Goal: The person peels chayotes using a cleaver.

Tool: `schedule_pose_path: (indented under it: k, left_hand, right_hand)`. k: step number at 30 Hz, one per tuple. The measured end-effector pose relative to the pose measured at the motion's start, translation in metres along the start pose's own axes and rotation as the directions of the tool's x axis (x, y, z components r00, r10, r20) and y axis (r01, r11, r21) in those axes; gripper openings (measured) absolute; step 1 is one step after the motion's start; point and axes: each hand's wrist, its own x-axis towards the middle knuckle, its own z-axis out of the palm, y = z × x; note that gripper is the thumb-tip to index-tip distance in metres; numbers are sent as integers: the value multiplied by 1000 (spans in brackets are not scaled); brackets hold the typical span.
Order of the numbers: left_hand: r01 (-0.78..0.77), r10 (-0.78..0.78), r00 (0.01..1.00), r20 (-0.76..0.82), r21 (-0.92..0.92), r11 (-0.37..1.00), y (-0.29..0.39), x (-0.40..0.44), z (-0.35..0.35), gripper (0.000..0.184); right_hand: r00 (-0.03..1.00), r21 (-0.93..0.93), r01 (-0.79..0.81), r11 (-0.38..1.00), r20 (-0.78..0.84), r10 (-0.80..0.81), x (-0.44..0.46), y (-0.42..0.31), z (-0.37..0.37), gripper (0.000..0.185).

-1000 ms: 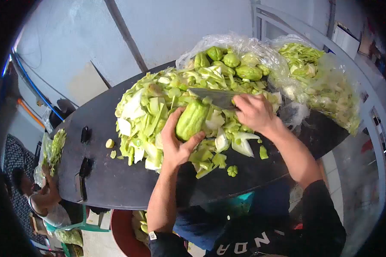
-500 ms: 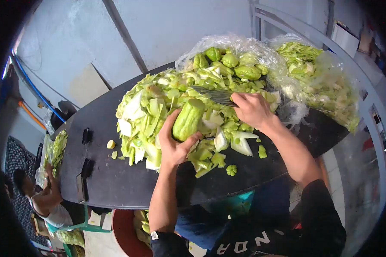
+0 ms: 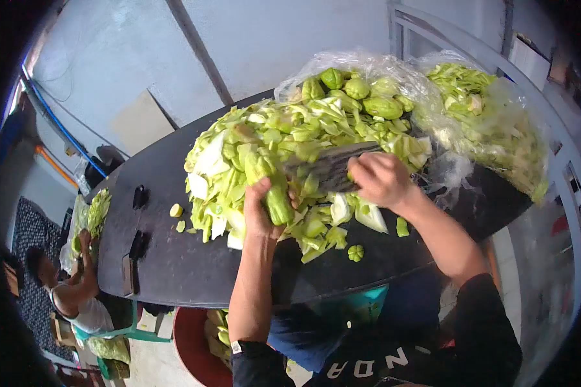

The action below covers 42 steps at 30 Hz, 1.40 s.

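Note:
My left hand [image 3: 259,209] is wrapped round a pale green chayote [image 3: 263,169] and holds it tilted above the near side of a heap. In my right hand [image 3: 382,179] is a broad-bladed knife [image 3: 332,166], its dark blade blurred by motion and reaching left toward the chayote. Whether the blade touches it I cannot tell. Under both hands spreads a heap of cut chayote pieces [image 3: 216,184] on the dark table [image 3: 174,277]. A small chayote end [image 3: 356,253] lies near the table's front edge.
Whole chayotes [image 3: 382,108] and a clear plastic bag [image 3: 329,63] sit behind the heap. Another bag of slices [image 3: 458,90] stands at right by a metal rail [image 3: 541,109]. Below is a red tub [image 3: 186,351]. At far left another person [image 3: 84,303] handles greens.
The knife has swung down and left, closer to the chayote. My left hand has turned the chayote so it leans left. The camera view has shifted slightly.

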Motion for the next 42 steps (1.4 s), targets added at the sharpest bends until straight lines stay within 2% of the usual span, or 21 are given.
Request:
schedule_pose_path:
  k: [2, 5, 7, 9, 11, 14, 15, 16, 19, 21, 23, 24, 25, 27, 28, 29, 31, 33, 34, 37, 42]
  left_hand:
    - [-112, 127, 990, -62, 202, 973, -17, 1, 5, 44]
    - [-77, 81, 993, -89, 49, 996, -25, 19, 3, 39]
    - [-221, 234, 971, -38, 219, 950, -32, 14, 10, 36]
    - [-205, 214, 977, -4, 264, 942, -29, 6, 22, 36]
    - [-192, 191, 981, 31, 306, 933, -24, 1, 36, 37]
    - [-27, 86, 995, -50, 700, 714, -23, -6, 12, 63]
    - [-20, 15, 1000, 14, 487, 873, -6, -18, 51, 72]
    - [-42, 34, 999, 24, 497, 867, -4, -19, 52, 78]
    - [-159, 172, 985, 33, 580, 799, -4, -16, 59, 80]
    - [-79, 124, 991, -52, 517, 852, -4, -15, 53, 81]
    - [-197, 221, 973, -61, 271, 942, 9, -15, 53, 80]
    - [-237, 265, 963, -54, 308, 921, 17, -17, 52, 80]
    - [-270, 289, 957, -32, 280, 921, 18, -14, 51, 75]
    - [-35, 31, 998, 51, 85, 996, 8, -13, 43, 67]
    - [-8, 7, 1000, 15, 57, 998, 3, -8, 36, 61]
    - [-20, 30, 999, -32, 278, 961, 0, -7, 31, 63]
    - [-138, 247, 962, -113, 579, 803, -15, -7, 28, 66]
    - [-406, 353, 914, 201, 449, 796, -19, -12, 36, 66]
    - [-295, 296, 951, 87, 541, 788, -13, -14, 53, 67]
    - [-332, 463, 869, 175, 899, 285, -26, 1, 42, 66]
    - [-285, 385, 922, 49, 757, 587, -34, -3, 45, 68]
  right_hand:
    - [992, 56, 109, 992, -68, -105, 10, -16, -7, 8]
    - [967, 32, 218, 976, -140, -211, 24, -41, -12, 8]
    - [961, 125, 255, 959, -141, -237, 24, -51, -12, 13]
    - [956, 119, 276, 954, -138, -260, 24, -55, -12, 15]
    - [963, 99, 253, 962, -120, -241, 24, -53, -14, 9]
    - [998, 5, 51, 999, 38, -51, 9, -14, 14, 9]
    - [974, -2, -102, 995, 205, 100, -1, 5, 19, 10]
    - [948, 26, -228, 973, 235, 216, -2, 16, 19, 11]
    - [939, -3, -291, 957, 193, 286, -7, 27, 11, 13]
    - [944, 2, -295, 955, 154, 291, -10, 27, 13, 14]
    - [932, 19, -317, 948, 192, 308, -8, 26, 10, 25]
    - [933, 22, -317, 948, 188, 307, -4, 25, 9, 25]
    - [952, 11, -283, 959, 128, 279, -1, 21, 7, 19]
    - [966, 8, -246, 969, 78, 245, 4, 8, 5, 14]
    - [988, 23, -153, 988, 32, 152, 9, 1, 6, 12]
    - [998, 32, -62, 998, -17, 62, 13, -6, 5, 11]
    - [997, -26, 69, 997, -40, -70, 19, -25, 2, 5]
    - [985, -27, 161, 987, -55, -162, 28, -41, -5, 6]
    - [982, 22, 184, 983, -46, -182, 32, -48, -10, 9]
    - [971, 52, 223, 974, -104, -216, 34, -59, -7, 10]
    - [983, 82, 183, 980, -28, -181, 27, -49, -8, 11]
